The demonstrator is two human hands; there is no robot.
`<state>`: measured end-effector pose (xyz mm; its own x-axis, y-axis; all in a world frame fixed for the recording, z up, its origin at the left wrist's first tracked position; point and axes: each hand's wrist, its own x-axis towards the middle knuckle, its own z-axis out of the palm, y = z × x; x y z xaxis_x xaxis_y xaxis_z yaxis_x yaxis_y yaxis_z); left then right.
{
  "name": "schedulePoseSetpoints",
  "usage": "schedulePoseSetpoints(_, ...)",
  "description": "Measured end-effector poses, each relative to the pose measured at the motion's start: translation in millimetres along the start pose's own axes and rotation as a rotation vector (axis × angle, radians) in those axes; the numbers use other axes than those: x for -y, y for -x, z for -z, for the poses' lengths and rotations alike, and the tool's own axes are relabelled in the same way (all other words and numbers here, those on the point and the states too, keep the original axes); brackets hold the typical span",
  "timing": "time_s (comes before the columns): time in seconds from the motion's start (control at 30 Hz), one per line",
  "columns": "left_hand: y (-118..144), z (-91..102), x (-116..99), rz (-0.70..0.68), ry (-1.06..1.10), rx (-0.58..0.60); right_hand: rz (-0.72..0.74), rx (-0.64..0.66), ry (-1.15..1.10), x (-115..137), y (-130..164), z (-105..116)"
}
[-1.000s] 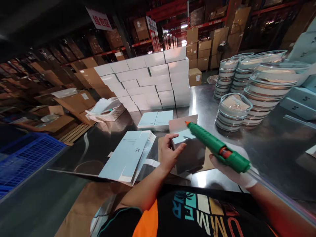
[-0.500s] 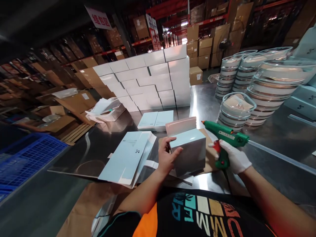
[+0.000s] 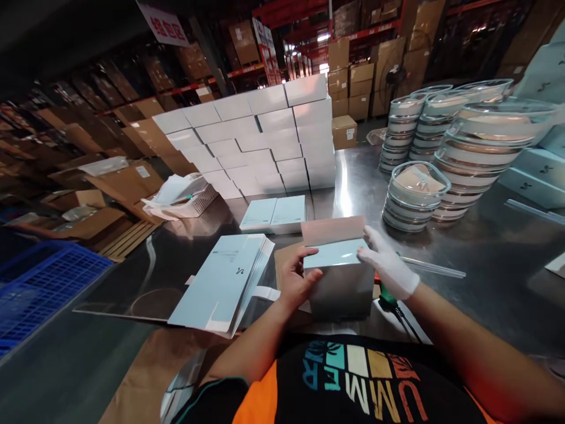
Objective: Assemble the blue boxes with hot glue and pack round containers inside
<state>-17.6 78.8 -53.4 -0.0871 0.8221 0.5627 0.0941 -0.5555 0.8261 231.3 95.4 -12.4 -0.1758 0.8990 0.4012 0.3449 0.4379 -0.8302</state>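
Observation:
A small pale blue carton (image 3: 339, 277) stands on the steel table (image 3: 485, 265) in front of me, with one flap upright at its far side. My left hand (image 3: 296, 278), bare, grips the carton's left side. My right hand (image 3: 388, 268), in a white glove, presses on the top right edge of the carton. The green glue gun (image 3: 387, 296) lies on the table under my right wrist, mostly hidden.
A pile of flat blue carton blanks (image 3: 229, 280) lies to the left. A wall of white boxes (image 3: 265, 138) stands behind, and two blue boxes (image 3: 273, 213) lie before it. Stacks of clear lidded dishes (image 3: 441, 147) fill the right. A blue crate (image 3: 39, 282) sits far left.
My right hand has put the green glue gun down on the table and moved onto the carton's top. My left hand has stayed on the carton's left side.

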Motion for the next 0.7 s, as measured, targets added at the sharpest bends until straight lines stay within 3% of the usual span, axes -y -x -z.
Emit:
schedulePoseSetpoints(0.13, 2, -1.4, 6, -0.096, -0.002, 0.034, 0.024, 0.0, -0.034, 2, -3, -8)
schedulePoseSetpoints(0.27, -2, -1.2, 11, -0.281, 0.174, -0.038, 0.289, 0.091, -0.035, -16, 14, 6)
schedulePoseSetpoints(0.43, -16, 14.6, 0, -0.463, 0.0, 0.329, 0.419, 0.18, -0.075, -11, 25, 6)
schedulePoseSetpoints(0.5, -19, 19.7, -4, -0.494, -0.051, 0.384, 0.457, 0.172, -0.07, -8, 27, 4)
schedulePoseSetpoints(0.6, -18, 23.8, -5, -0.504, -0.079, 0.404, 0.36, 0.144, -0.052, -13, 35, -2)
schedulePoseSetpoints(0.7, -16, 38.7, -1, -0.422, -0.142, 0.379, 0.06, 0.122, -0.026, -22, 38, -14)
